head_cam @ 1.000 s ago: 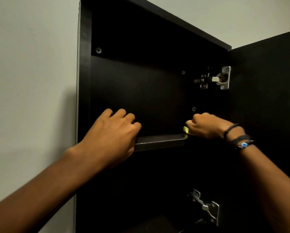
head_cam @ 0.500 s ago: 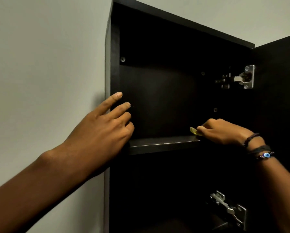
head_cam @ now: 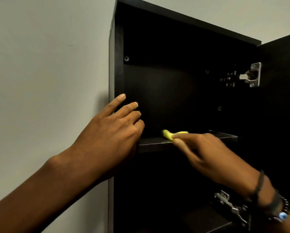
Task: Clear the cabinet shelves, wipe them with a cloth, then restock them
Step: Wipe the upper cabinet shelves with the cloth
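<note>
The left hand (head_cam: 112,132) is resting with its fingers loosely spread and holding nothing at the left front edge of the dark brown wooden wall cabinet (head_cam: 117,64), covering the left end of the dark flat shelf (head_cam: 157,143). The right hand (head_cam: 204,152), blurred, is pinching a small folded yellow cloth (head_cam: 168,134) lying near the shelf's front edge. Dark beaded bracelets (head_cam: 275,204) are circling that wrist, partly hiding the lower silver metal hinge (head_cam: 228,202). An upper silver metal hinge (head_cam: 252,75) is joining the open dark door (head_cam: 283,98) on the right. A pale grey wall (head_cam: 48,64) is filling the left.
</note>
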`<state>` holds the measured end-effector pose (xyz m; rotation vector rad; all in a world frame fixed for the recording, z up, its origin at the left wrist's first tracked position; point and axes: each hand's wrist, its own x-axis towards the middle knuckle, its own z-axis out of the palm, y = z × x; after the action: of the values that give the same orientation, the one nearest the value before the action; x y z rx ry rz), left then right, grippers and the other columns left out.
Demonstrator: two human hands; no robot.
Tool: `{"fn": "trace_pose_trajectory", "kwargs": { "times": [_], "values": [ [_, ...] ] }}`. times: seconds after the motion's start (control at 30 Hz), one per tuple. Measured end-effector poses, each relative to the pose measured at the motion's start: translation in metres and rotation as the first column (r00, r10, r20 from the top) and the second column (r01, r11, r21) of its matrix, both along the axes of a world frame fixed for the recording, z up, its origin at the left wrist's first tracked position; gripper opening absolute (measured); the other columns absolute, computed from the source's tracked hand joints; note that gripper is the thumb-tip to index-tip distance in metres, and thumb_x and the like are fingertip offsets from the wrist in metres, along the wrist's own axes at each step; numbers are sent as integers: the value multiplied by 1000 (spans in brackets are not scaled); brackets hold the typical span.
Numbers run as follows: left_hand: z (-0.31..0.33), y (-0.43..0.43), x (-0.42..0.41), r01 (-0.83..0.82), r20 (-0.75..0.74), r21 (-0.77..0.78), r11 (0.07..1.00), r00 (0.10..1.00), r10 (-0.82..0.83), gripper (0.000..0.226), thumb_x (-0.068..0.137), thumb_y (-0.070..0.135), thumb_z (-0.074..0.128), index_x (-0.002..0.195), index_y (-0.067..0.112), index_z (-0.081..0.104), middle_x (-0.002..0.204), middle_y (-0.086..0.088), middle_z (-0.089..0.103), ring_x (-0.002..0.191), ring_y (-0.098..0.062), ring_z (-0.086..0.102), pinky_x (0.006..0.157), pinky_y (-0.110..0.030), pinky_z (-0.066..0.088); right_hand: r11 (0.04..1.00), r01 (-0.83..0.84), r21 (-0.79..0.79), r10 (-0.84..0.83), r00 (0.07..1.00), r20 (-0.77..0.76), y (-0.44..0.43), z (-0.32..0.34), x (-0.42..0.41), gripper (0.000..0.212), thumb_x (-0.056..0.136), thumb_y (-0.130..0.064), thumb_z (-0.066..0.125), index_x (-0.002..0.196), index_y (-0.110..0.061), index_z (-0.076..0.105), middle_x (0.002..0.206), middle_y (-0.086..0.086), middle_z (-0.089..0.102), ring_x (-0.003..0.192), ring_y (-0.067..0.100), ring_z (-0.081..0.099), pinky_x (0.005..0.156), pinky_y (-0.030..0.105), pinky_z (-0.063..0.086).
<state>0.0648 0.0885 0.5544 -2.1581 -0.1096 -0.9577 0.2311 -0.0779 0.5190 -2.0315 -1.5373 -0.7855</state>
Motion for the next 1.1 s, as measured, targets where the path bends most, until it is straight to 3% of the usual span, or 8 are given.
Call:
{"fn": "trace_pose_trajectory", "kwargs": {
  "times": [0.1, 0.17, 0.27, 0.37, 0.47, 0.7, 0.93, 1.1],
  "values": [
    [-8, 9, -4, -21, -18, 8, 1000, 1000, 21, 49, 85, 24, 26, 97, 9, 71, 104, -12, 72, 115, -30, 60, 108, -51, 25, 937, 349, -2, -348, 935, -68, -34, 1, 46, 60, 87, -62, 16, 112, -32, 61, 85, -5, 69, 78, 14, 65, 73, 37, 53],
    [-11, 11, -6, -27, -19, 12, 1000, 999, 28, 49, 85, 22, 26, 96, 8, 71, 103, -13, 72, 116, -31, 59, 106, -50, 22, 908, 418, 41, -411, 904, -118, -40, -2, 62, 54, 92, -52, 21, 110, -23, 63, 76, -6, 64, 70, 17, 61, 67, 35, 48],
    [-14, 9, -6, -7, 7, 12, 1000, 1000, 7, 49, 85, 20, 26, 97, 7, 71, 104, -14, 72, 116, -31, 59, 106, -51, 21, 924, 277, 265, -246, 958, -145, -20, -26, 49, 31, 97, -26, 45, 120, -17, 62, 112, -3, 67, 108, 14, 61, 94, 29, 45],
    [-19, 7, -2, 3, 10, -6, 1000, 1000, -3, 50, 86, 19, 25, 102, 5, 70, 107, -15, 70, 118, -31, 57, 107, -52, 21, 891, 32, 453, -17, 999, -37, 19, -57, 12, 42, 93, -7, 51, 135, -15, 52, 141, -4, 49, 136, 9, 39, 115, 19, 26],
    [-23, 3, 1, 6, 19, -38, 999, 1000, -5, 52, 87, 23, 25, 113, 2, 65, 117, -17, 66, 122, -32, 54, 108, -51, 21, 886, -102, 451, 52, 991, 122, 57, -78, -19, 58, 84, 4, 43, 141, -9, 43, 149, 6, 41, 142, 16, 31, 117, 32, 27],
    [-43, -2, 6, 4, 16, -111, 994, 1000, -2, 56, 85, 25, 28, 127, 0, 54, 132, -19, 56, 129, -33, 46, 111, -50, 22, 786, -204, 584, 16, 950, 310, 66, -84, -13, 31, 100, -9, 43, 128, -4, 57, 134, 10, 56, 132, 19, 48, 111, 32, 39],
    [-71, -2, 12, 2, 19, -178, 984, 1000, 1, 59, 87, 24, 24, 138, 0, 40, 143, -19, 44, 137, -31, 36, 114, -49, 17, 519, 204, 830, -198, 973, -115, 10, -84, 77, 36, 81, 8, 64, 114, -5, 67, 117, 12, 65, 103, 29, 62, 93, 19, 43],
    [-81, -3, 18, 16, 43, -212, 977, 999, -7, 59, 89, 23, 20, 143, 0, 28, 150, -20, 32, 142, -31, 24, 116, -48, 16, 451, 256, 855, -136, 967, -218, 12, -75, 74, 37, 82, 5, 63, 117, -9, 66, 110, 12, 62, 102, 23, 60, 89, 20, 49]
  ]
}}
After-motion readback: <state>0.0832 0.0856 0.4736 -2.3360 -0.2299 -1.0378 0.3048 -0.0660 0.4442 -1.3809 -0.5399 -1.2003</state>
